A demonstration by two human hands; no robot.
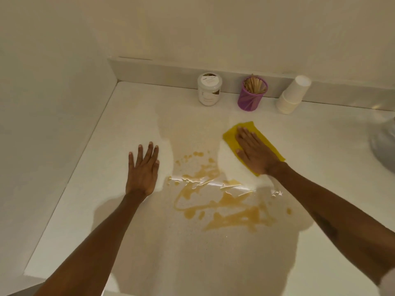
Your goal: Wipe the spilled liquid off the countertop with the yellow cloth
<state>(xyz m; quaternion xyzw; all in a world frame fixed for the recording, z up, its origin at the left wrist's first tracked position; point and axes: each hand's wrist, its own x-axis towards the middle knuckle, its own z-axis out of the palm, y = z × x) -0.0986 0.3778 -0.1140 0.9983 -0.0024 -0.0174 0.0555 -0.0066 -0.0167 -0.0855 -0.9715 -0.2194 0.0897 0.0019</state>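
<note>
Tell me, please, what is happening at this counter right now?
A person is cleaning up a spill. Their right hand presses a flat yellow cloth onto the white countertop, beyond and to the right of the amber puddle of spilled liquid. The left hand rests flat beside it. Most of the puddle remains.

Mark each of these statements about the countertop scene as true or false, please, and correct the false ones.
1. The right hand presses flat on the yellow cloth. True.
2. The left hand holds a cup. False: it rests empty on the countertop.
3. The spilled liquid is already wiped away. False: brownish puddles remain between the arms.
4. The purple holder contains wooden sticks. True.
</note>
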